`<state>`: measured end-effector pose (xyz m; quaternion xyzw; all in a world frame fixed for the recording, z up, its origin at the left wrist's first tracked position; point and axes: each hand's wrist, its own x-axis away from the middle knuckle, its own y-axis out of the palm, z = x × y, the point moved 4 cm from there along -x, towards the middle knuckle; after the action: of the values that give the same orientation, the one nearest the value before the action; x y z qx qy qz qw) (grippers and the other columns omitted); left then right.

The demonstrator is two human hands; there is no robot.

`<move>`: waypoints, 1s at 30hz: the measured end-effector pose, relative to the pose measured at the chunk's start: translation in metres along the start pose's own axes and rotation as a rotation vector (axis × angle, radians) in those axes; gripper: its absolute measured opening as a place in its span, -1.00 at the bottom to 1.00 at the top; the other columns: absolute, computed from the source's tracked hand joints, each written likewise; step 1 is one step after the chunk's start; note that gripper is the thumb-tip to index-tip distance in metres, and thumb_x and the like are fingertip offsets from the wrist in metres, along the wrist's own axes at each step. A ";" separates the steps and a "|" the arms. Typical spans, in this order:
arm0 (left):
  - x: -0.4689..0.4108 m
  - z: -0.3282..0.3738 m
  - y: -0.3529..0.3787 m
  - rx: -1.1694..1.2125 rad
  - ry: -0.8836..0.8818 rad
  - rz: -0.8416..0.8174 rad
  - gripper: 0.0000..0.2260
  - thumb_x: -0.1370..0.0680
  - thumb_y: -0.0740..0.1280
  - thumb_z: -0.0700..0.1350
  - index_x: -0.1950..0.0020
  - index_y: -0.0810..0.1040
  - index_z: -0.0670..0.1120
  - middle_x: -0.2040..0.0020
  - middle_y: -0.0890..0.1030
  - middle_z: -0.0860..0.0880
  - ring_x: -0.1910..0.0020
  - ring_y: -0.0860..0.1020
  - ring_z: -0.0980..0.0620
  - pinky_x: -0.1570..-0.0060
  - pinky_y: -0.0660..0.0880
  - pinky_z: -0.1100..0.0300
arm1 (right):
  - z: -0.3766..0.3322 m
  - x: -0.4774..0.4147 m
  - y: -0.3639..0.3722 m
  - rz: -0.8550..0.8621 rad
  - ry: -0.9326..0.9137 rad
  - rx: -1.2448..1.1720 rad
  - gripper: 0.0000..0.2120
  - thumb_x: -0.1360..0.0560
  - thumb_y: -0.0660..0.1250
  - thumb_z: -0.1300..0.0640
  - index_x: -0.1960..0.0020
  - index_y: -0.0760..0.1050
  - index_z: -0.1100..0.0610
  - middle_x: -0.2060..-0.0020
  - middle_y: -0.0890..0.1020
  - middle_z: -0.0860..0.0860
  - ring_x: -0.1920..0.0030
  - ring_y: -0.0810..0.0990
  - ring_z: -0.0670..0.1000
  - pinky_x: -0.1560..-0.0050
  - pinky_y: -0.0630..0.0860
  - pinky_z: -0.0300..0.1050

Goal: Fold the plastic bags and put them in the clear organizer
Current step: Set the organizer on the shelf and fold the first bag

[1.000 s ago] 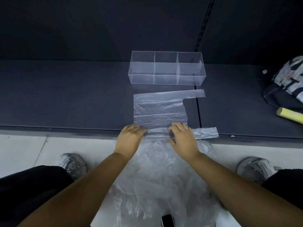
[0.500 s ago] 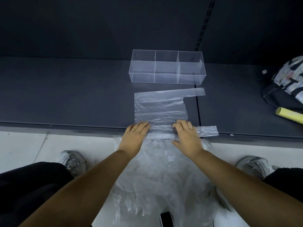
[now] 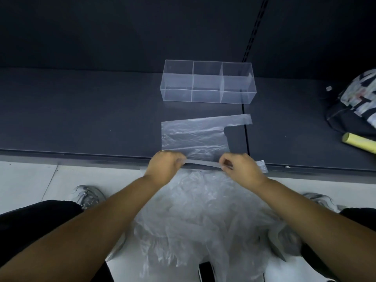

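I see both hands, left hand (image 3: 164,165) and right hand (image 3: 242,169), pinching the plastic bag (image 3: 193,137); the clear organizer (image 3: 207,82) holds nothing.

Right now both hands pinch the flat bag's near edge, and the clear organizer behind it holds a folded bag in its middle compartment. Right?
One error: in the head view the clear organizer has no bag in any compartment. The left hand and right hand do pinch the near edge of the flat bag.
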<state>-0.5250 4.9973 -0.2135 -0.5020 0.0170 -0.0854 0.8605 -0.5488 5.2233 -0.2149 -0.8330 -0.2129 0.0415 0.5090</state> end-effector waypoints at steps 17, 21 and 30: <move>-0.048 -0.095 -0.037 0.768 -0.774 -0.013 -0.79 -0.51 0.41 -0.04 -0.02 0.63 -0.17 0.08 0.64 -0.08 0.04 0.57 -0.02 -0.03 0.50 0.18 | 0.089 -0.077 -0.070 0.053 0.441 -0.627 -0.95 -0.48 0.39 0.29 0.06 0.60 0.27 0.31 0.60 0.12 0.32 0.52 -0.02 0.15 0.47 -0.27; -0.062 -0.107 -0.027 0.566 -0.722 0.139 -0.82 -0.53 0.39 -0.02 0.13 0.63 -0.13 0.26 0.60 0.01 0.21 0.54 0.06 0.10 0.44 0.22 | 0.099 -0.105 -0.053 0.142 0.520 -0.567 -0.93 -0.47 0.37 0.33 0.15 0.61 0.22 0.35 0.58 0.09 0.32 0.52 -0.01 0.18 0.51 -0.26; -0.077 -0.098 -0.023 0.171 -0.617 0.257 -0.73 -0.53 0.36 0.08 0.29 0.55 -0.05 0.32 0.56 -0.05 0.22 0.54 -0.11 0.36 0.39 0.16 | 0.117 -0.116 -0.034 0.286 0.599 -0.428 -0.93 -0.46 0.42 0.16 0.19 0.59 0.12 0.27 0.60 0.02 0.23 0.54 0.00 0.16 0.38 -0.20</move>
<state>-0.6151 4.9147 -0.2461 -0.4240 -0.1880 0.1785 0.8678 -0.6978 5.2873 -0.2585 -0.9166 0.0594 -0.1785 0.3528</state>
